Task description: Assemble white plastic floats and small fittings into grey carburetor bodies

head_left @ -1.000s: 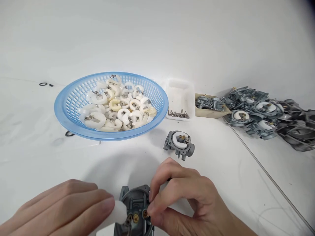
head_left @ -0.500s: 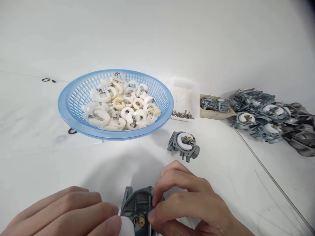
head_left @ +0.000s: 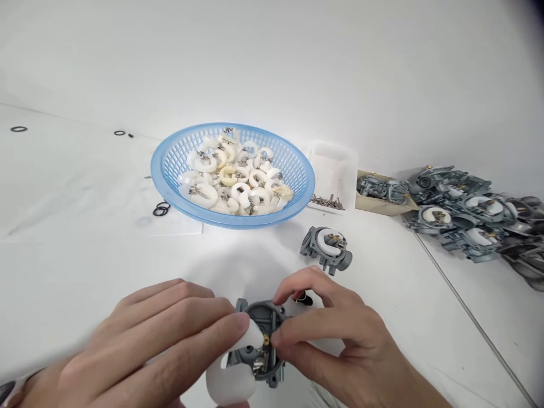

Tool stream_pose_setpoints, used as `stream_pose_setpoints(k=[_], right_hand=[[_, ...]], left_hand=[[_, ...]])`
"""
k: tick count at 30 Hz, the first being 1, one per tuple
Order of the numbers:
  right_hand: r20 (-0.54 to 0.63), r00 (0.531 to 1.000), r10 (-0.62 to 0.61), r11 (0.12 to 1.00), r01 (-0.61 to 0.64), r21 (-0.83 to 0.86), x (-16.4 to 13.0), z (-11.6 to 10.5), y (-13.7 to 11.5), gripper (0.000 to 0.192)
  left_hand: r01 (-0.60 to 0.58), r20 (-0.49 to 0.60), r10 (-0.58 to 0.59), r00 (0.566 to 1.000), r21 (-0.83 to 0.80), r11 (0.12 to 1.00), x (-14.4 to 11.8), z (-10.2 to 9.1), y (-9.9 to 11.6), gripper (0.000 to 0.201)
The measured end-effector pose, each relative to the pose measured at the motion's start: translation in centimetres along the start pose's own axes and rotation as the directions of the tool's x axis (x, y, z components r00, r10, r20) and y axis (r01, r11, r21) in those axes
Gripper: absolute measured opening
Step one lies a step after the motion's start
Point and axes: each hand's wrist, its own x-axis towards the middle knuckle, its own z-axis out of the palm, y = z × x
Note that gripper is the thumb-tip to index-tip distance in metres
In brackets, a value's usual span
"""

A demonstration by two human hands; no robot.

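A white C-shaped carburetor float (head_left: 232,382) with a small metal hinge is held in my left hand (head_left: 170,334), its fingers closed on it. The float overlaps the left side of a grey metal carburetor body (head_left: 255,311), whose open bowl shows a brass jet (head_left: 266,339). At the right of that body, my right hand (head_left: 335,334) has its fingers bent around the rim, thumb and fingertips close to the jet. Whether those fingertips also pinch a small part is hidden. A black piece (head_left: 303,298) shows partly behind the right hand.
Beyond the hands sits a blue basket (head_left: 158,170) of white floats. Right of it are a white tray (head_left: 351,164) with metal pins, a beige box (head_left: 385,207) of carburetor parts and piled carburetors (head_left: 480,207). One carburetor (head_left: 329,243) lies nearer. Black rings (head_left: 160,209) lie at left.
The view has shifted, so the basket and other things sit further right. My left hand has brought the float further over the carburetor's bowl; more of the float and its hinge shows now.
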Motion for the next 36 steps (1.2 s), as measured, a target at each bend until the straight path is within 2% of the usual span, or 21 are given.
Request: stream_pose_setpoints(k=[1,2,3,4,6,7,9,13,18,23,26,31,36], right_hand=[[-0.008,1.000,0.003,1.000,-0.003,0.020,0.0,0.0,0.2,0.014],[-0.013,1.000,0.007,0.999,-0.006,0.033,0.0,-0.1,0.3,0.014],[-0.016,1.000,0.008,0.999,-0.008,0.041,-0.1,-0.1,0.4,0.014],[-0.017,1.000,0.009,0.999,-0.009,0.046,-0.1,-0.2,0.5,0.015],[-0.008,1.000,0.022,0.998,-0.022,0.060,-0.2,-0.3,0.6,0.019],[-0.004,0.999,0.032,0.997,-0.031,0.072,-0.2,-0.3,0.7,0.021],[0.001,0.999,0.041,0.994,-0.041,0.102,-0.3,-0.3,0.9,0.024],[0.008,0.998,0.055,0.989,-0.056,0.140,-0.4,-0.2,1.2,0.026],[0.027,0.998,0.054,0.992,-0.057,0.109,-0.3,0.1,1.2,0.023],[0.080,0.993,0.082,0.987,-0.092,0.128,-0.4,-0.3,1.2,0.029],[0.087,0.994,0.059,0.990,-0.070,0.125,-0.5,-0.5,1.3,0.030],[0.022,1.000,0.012,0.997,-0.013,0.076,-0.2,0.0,0.9,0.022],[-0.012,0.998,0.057,0.992,-0.055,0.109,0.1,0.7,0.7,0.012]], left_hand=[[-0.010,-0.031,0.010,0.999,0.002,1.000,0.7,0.2,0.4,0.051],[0.034,-0.051,-0.035,0.998,-0.008,0.999,1.4,0.3,0.7,0.044],[0.010,-0.089,-0.012,0.996,-0.023,1.000,2.1,0.4,0.9,0.041],[0.001,-0.084,-0.004,0.996,-0.041,0.999,2.7,0.4,1.0,0.037],[-0.083,-0.016,0.083,0.996,-0.051,0.995,3.7,0.2,1.0,0.034],[-0.143,-0.046,0.141,0.989,-0.043,0.989,4.0,0.0,0.9,0.034],[-0.160,-0.014,0.160,0.987,-0.023,0.987,4.4,-0.4,0.7,0.034],[-0.184,0.058,0.186,0.981,-0.038,0.982,4.3,-0.8,0.3,0.042],[-0.190,0.108,0.202,0.973,-0.113,0.975,4.1,-0.6,0.0,0.045],[-0.194,0.079,0.202,0.976,-0.101,0.976,4.3,-0.9,0.1,0.049],[-0.200,0.107,0.212,0.971,-0.111,0.973,4.3,-1.0,0.1,0.051],[-0.218,0.073,0.227,0.971,-0.108,0.970,4.2,-0.6,-0.1,0.046],[-0.230,0.076,0.241,0.967,-0.132,0.964,4.4,-0.5,-0.2,0.044]])
